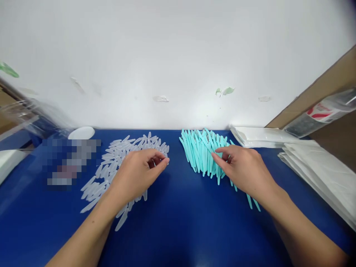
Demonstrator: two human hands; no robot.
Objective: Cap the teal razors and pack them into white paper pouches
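Nearest first: both forearms come in from the bottom edge over a blue tabletop [180, 230]. Left hand [141, 165] hovers over the right side of a spread heap of frosted, blade-shaped pieces [111, 161]; some show past the wrist, toward the viewer. Its fingers [160, 168] are curled, thumb tip close to the index tip; cannot tell whether anything is pinched there.

Right hand [241, 165] sits at the right side of a denser heap of teal pieces [201, 152], most lying roughly lengthwise, a few stray tips showing below the wrist. Thumb and forefinger nearly meet beside one slanting teal piece; grip on it unclear.

Right of that hand, white folded packets [319, 174] are stacked, another flat white packet [258, 136] beyond. Far left, a white round object [81, 132], near a pixelated patch. Farther right, a tilted clear bottle [322, 113], red-and-white label, against brown cardboard [330, 76]. Behind all, white wall [178, 55], with peeling scraps.
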